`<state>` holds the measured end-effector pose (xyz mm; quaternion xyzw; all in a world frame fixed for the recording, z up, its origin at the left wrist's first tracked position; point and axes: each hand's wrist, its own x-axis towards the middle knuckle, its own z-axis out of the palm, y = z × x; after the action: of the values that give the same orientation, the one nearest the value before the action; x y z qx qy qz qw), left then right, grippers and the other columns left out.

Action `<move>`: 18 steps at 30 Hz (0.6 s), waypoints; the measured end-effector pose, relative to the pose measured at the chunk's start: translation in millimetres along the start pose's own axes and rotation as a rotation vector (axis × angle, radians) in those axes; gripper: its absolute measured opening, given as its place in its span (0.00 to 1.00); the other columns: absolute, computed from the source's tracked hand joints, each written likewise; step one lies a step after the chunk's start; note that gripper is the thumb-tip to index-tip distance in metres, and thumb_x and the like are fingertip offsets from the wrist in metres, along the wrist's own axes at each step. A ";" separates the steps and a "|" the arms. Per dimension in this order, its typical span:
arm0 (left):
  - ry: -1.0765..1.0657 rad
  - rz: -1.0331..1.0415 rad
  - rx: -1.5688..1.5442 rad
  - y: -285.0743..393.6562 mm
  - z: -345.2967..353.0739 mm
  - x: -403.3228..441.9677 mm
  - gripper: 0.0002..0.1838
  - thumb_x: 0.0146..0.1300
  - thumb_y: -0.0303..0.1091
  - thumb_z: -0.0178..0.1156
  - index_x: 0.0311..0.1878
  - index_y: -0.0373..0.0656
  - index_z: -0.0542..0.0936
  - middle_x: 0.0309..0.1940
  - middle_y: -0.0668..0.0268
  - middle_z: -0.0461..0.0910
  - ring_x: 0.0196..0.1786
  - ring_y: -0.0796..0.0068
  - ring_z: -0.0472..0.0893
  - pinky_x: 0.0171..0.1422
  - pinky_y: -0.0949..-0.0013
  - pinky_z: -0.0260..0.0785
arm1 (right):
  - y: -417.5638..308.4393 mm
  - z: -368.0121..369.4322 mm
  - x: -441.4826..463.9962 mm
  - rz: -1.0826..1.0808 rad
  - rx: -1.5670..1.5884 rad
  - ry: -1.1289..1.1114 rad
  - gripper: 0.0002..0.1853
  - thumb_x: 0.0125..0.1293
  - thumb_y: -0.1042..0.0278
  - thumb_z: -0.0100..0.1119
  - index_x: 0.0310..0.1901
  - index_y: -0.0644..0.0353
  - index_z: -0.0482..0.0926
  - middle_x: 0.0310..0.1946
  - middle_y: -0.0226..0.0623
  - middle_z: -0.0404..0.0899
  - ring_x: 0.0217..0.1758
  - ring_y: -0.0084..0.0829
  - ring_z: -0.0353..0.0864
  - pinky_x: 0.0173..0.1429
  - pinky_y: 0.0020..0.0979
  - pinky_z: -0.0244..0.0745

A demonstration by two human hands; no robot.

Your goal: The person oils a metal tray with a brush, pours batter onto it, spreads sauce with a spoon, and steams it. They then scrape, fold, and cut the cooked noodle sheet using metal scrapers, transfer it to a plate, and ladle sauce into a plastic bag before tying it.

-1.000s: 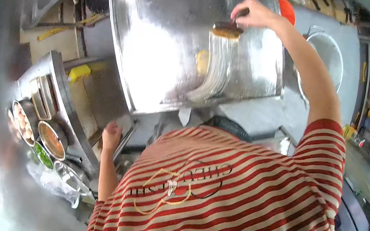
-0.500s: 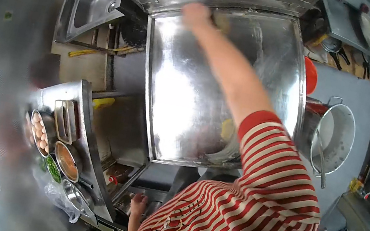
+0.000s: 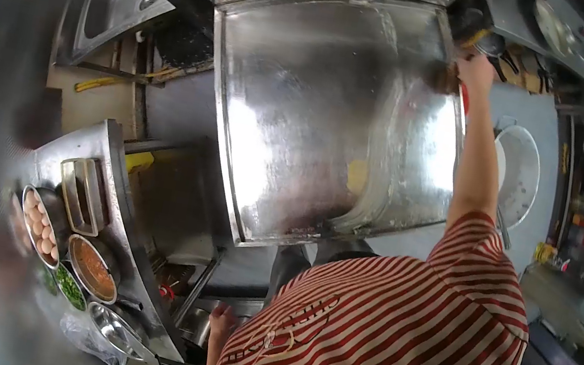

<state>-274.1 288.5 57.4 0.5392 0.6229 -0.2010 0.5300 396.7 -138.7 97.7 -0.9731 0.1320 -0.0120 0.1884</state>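
My right hand (image 3: 475, 73) is at the far right corner of a wide metal worktop (image 3: 303, 122) with a raised rim, the arm stretched out. Its fingers are closed round a brown, pad-like thing (image 3: 447, 77), blurred and partly hidden, resting on or close to the metal. Pale, wet-looking streaks (image 3: 380, 159) curve down the worktop's right side. My left hand (image 3: 222, 320) hangs low at my left side near the side counter, its fingers loosely apart with nothing seen in them.
On the left counter (image 3: 120, 207) stand bowls of eggs (image 3: 40, 226), orange-red sauce (image 3: 92, 268) and chopped greens (image 3: 69, 286), beside a rectangular metal tin (image 3: 83, 194). A sink (image 3: 125, 0) is at the upper left. A large white pot (image 3: 520, 176) stands to the right.
My right hand has swept from the worktop's far left edge to its far right corner with the brown pad-like thing. My left hand stays low. The view has shifted slightly.
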 end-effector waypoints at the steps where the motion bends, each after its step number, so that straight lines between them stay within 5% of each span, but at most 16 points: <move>1: -0.005 -0.027 0.046 9.5 1.5 -4.0 0.14 0.55 0.29 0.57 0.45 0.36 0.74 0.21 0.68 0.73 0.21 0.79 0.71 0.22 0.75 0.64 | -9.6 9.5 -3.5 -0.075 -0.211 0.063 0.15 0.48 0.61 0.55 0.28 0.67 0.79 0.28 0.51 0.78 0.31 0.42 0.80 0.36 0.36 0.74; 4: -0.001 -0.066 0.136 18.4 4.2 5.7 0.13 0.56 0.27 0.56 0.44 0.34 0.73 0.18 0.68 0.72 0.20 0.80 0.71 0.20 0.76 0.62 | -145.8 51.5 -83.8 -0.417 -0.189 -0.283 0.12 0.45 0.63 0.52 0.25 0.60 0.80 0.26 0.47 0.78 0.32 0.44 0.78 0.37 0.40 0.73; 7: -0.128 0.223 0.035 5.9 -7.6 36.7 0.13 0.56 0.27 0.56 0.44 0.35 0.71 0.21 0.66 0.74 0.21 0.77 0.74 0.21 0.76 0.63 | -242.0 144.1 -194.2 -0.858 0.178 -0.393 0.08 0.43 0.67 0.53 0.22 0.60 0.80 0.23 0.47 0.77 0.29 0.45 0.78 0.38 0.41 0.73; 8: -0.102 0.200 -0.023 27.7 0.1 32.5 0.13 0.56 0.27 0.57 0.44 0.35 0.71 0.24 0.65 0.75 0.22 0.76 0.74 0.21 0.76 0.64 | -263.1 119.1 -229.7 -0.874 0.135 -0.583 0.07 0.44 0.66 0.54 0.22 0.60 0.79 0.24 0.47 0.77 0.29 0.45 0.78 0.39 0.41 0.73; 9: -0.079 0.178 -0.075 40.8 1.1 31.2 0.13 0.56 0.28 0.57 0.44 0.35 0.71 0.26 0.64 0.75 0.23 0.74 0.75 0.21 0.75 0.64 | -258.6 131.1 -245.1 -0.886 0.441 -0.601 0.09 0.46 0.64 0.54 0.25 0.60 0.80 0.25 0.48 0.78 0.30 0.44 0.78 0.40 0.39 0.73; 12: -0.142 0.145 -0.151 26.0 -17.9 54.8 0.17 0.56 0.28 0.57 0.48 0.33 0.69 0.31 0.61 0.75 0.23 0.74 0.75 0.21 0.76 0.64 | -169.7 98.6 -209.8 -0.381 0.506 -0.671 0.11 0.48 0.64 0.58 0.32 0.60 0.81 0.25 0.40 0.80 0.23 0.30 0.79 0.34 0.29 0.74; 13: -0.154 0.150 -0.174 20.3 -17.7 60.3 0.17 0.56 0.28 0.57 0.48 0.33 0.69 0.32 0.60 0.75 0.23 0.74 0.75 0.21 0.76 0.65 | -128.7 64.2 -185.6 -0.207 0.567 -0.542 0.10 0.48 0.65 0.59 0.31 0.61 0.81 0.23 0.36 0.80 0.20 0.25 0.78 0.30 0.27 0.74; 17: -0.211 0.160 -0.060 -42.3 -49.6 88.2 0.17 0.55 0.28 0.57 0.48 0.33 0.69 0.31 0.59 0.76 0.23 0.74 0.75 0.22 0.75 0.66 | 65.2 10.8 -110.9 -0.198 -0.181 0.204 0.14 0.51 0.59 0.53 0.24 0.63 0.79 0.21 0.48 0.77 0.27 0.42 0.79 0.32 0.38 0.74; 18: -0.226 0.135 -0.102 -72.0 -59.3 113.4 0.17 0.55 0.28 0.57 0.47 0.32 0.70 0.30 0.60 0.76 0.23 0.75 0.75 0.22 0.75 0.66 | 81.9 18.5 -116.7 -0.182 -0.286 0.047 0.13 0.51 0.59 0.53 0.23 0.62 0.78 0.24 0.47 0.78 0.30 0.44 0.79 0.35 0.40 0.74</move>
<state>-347.8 364.9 -44.0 0.5262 0.5311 -0.1926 0.6356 264.8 -174.7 53.3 -0.9974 0.0480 -0.0328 0.0430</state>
